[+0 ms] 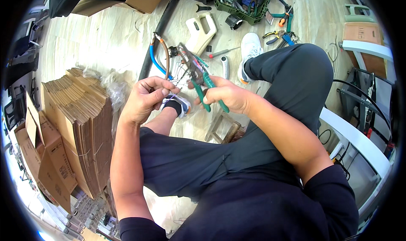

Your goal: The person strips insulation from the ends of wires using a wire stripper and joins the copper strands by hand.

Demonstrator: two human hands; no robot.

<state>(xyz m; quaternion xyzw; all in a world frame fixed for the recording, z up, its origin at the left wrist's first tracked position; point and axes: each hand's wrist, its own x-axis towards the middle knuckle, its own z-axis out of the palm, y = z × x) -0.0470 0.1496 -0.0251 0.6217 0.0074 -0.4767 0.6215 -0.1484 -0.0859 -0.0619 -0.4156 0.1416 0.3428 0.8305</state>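
Green-handled pliers [197,74], on our side of the beige casing [197,42], are gripped in our right hand [231,96] while our left hand [149,98] pinches what seems thin wire [171,97], best steadied before we squeeze.

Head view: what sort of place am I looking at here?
Probably a workshop or repair area: a green crate of tools sits on the floor, flattened cardboard boxes stand stacked at left, and the right hand holds green-handled pliers.

Thin wires [181,78] at the left grip [149,99], indistinctly small.
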